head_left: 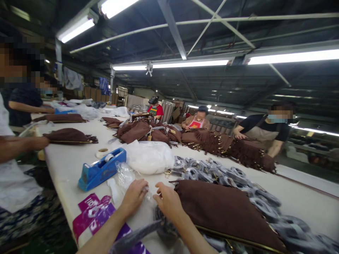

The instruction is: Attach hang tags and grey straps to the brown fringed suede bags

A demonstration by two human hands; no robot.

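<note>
My left hand (135, 197) is above the white table, its fingers curled at crumpled clear plastic film (125, 173). My right hand (169, 201) is just to the right; its fingers are bent, with the thumb apart from the index finger and nothing plain between them. Some film shows between the hands. Beside my right hand lies a flat dark brown bag (219, 203) with a gold zip along its near edge. Below the hands, a strap wrapped in grey plastic (137, 235) crosses my forearms.
A blue tape dispenser (102, 169), a tape roll (102, 152) and a white plastic bundle (149, 157) stand ahead. Purple packaging (92, 215) lies at left. Wrapped coiled straps (212, 171) spread rightward; brown bags (159, 132) pile behind. Several people work around the table (63, 160).
</note>
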